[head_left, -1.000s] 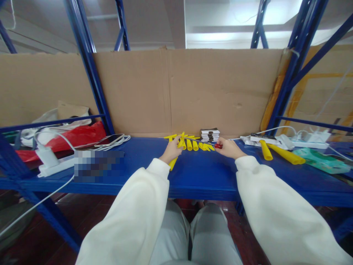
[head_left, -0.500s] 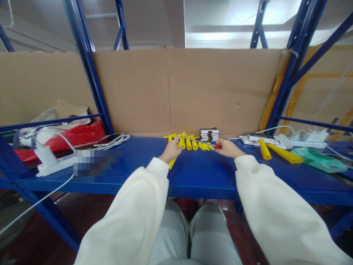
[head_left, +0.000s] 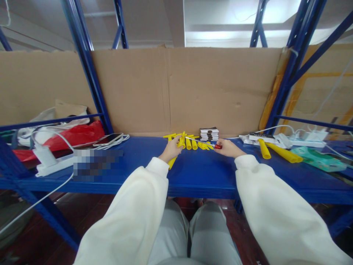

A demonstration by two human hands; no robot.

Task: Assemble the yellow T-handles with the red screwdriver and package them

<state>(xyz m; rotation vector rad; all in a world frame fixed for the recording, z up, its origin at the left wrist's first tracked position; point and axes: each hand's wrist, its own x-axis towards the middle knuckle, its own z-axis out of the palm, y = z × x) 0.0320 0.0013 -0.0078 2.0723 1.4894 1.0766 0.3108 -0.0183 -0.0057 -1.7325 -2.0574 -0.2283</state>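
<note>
My left hand point(head_left: 171, 149) is closed around a yellow plastic piece point(head_left: 173, 162) whose tube-like end sticks out below the fingers. My right hand point(head_left: 227, 148) grips a screwdriver point(head_left: 218, 146) by its red handle. The thin metal shaft runs left and its tip meets the top of the yellow piece at my left fingertips. Behind and between the hands lie several more yellow tubular parts point(head_left: 194, 145) and a few small flat yellow pieces point(head_left: 204, 146). How the tip sits in the piece is too small to tell.
A stack of small printed boxes or booklets point(head_left: 209, 134) stands against the cardboard panel point(head_left: 215, 88). To the right lie yellow tubes point(head_left: 285, 152), a green packet point(head_left: 318, 159) and a power strip. At left are another power strip point(head_left: 56, 165), a red bag point(head_left: 78, 136) and cables.
Both hands stay almost in place, still holding the yellow piece and the screwdriver. The screwdriver's shaft shows more clearly now; the view has shifted very slightly.
</note>
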